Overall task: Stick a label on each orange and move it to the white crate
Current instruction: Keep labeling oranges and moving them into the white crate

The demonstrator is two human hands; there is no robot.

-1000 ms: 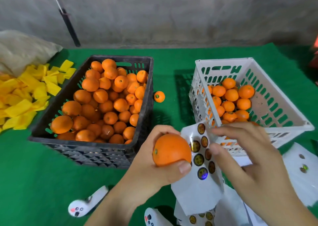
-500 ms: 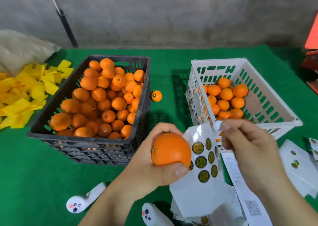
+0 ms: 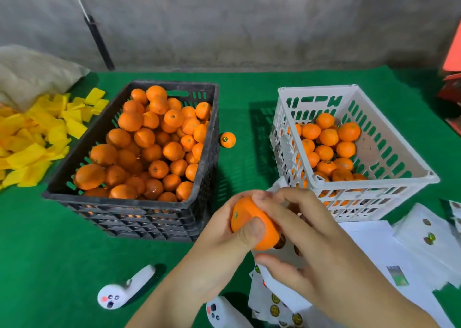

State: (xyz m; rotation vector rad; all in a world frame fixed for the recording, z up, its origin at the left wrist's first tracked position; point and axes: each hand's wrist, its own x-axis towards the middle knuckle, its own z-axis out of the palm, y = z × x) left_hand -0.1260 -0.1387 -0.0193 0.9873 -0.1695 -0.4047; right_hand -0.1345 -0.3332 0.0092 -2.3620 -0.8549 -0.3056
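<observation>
Left hand [image 3: 219,238]: grip closed round one orange [image 3: 252,224], thumb across its front, held above the green surface [image 3: 50,253] near the white crate [image 3: 369,198]. Right hand [image 3: 311,248]: fingertips curled, pressing the orange's top; label not visible.

Desk [image 3: 249,95]: green cover throughout. Black crate [image 3: 204,133] at 10 o'clock, slotted walls, oranges [image 3: 149,140] inside bright orange. White crate [image 3: 399,160] at 2 o'clock, green showing through its slots. Loose orange [image 3: 227,139] between them, dark round label. Yellow scraps [image 3: 37,133] at 9 o'clock. White sheets [image 3: 274,305] at 5 o'clock, gold-and-dark round stickers. Grey wall [image 3: 249,23] at 12 o'clock.
</observation>
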